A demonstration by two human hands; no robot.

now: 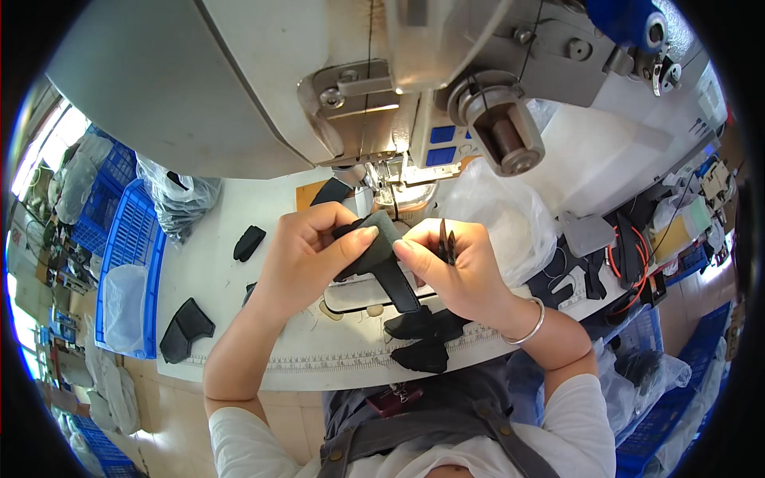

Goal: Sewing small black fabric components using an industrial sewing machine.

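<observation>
My left hand [307, 259] pinches a dark fabric piece [386, 255] between thumb and fingers, just in front of the sewing machine's needle area [394, 187]. A narrow strip of the piece hangs down toward the table edge. My right hand [454, 263] is closed around small dark thread snips [446, 241], their points sticking up between the fingers. Its thumb and forefinger come together at the right edge of the fabric piece; whether they grip it or a thread, I cannot tell. Below the hands lie several dark cut pieces [422, 356].
The sewing machine's head [191, 95] looms overhead. On the white table [207, 279] lie more black pieces [187, 329] at left and a clear plastic bag [506, 223] at right. Blue crates [127, 263] stand on the left; an orange cable [641, 271] loops at right.
</observation>
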